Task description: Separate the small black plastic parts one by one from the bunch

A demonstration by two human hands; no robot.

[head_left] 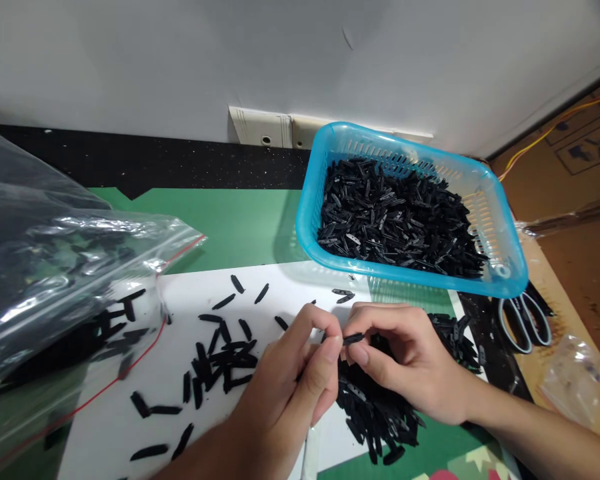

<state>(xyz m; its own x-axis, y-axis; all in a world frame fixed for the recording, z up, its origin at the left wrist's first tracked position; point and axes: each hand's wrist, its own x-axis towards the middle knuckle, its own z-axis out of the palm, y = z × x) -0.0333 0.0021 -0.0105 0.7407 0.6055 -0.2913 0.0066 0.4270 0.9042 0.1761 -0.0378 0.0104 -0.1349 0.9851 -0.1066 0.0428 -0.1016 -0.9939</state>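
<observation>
Between my two hands is one small black elongated plastic piece (pixel 353 339), its kind unclear. My left hand (pixel 305 363) pinches its left end with thumb and forefinger. The fingertips of my right hand (pixel 410 353) close on it from the other side. Below my right hand lies a pile of similar black pieces (pixel 375 420), partly covered by the hand. More loose black pieces (pixel 225 360) are scattered on the white sheet (pixel 180 353), left of my left hand.
Behind my hands stands a blue plastic basket (pixel 410 273) filled with black pieces. A clear zip bag (pixel 80 267) with black pieces lies open at the left. Scissors (pixel 525 323) rest at the right, near a crumpled clear wrapper (pixel 573 380). Sockets (pixel 263 130) line the wall.
</observation>
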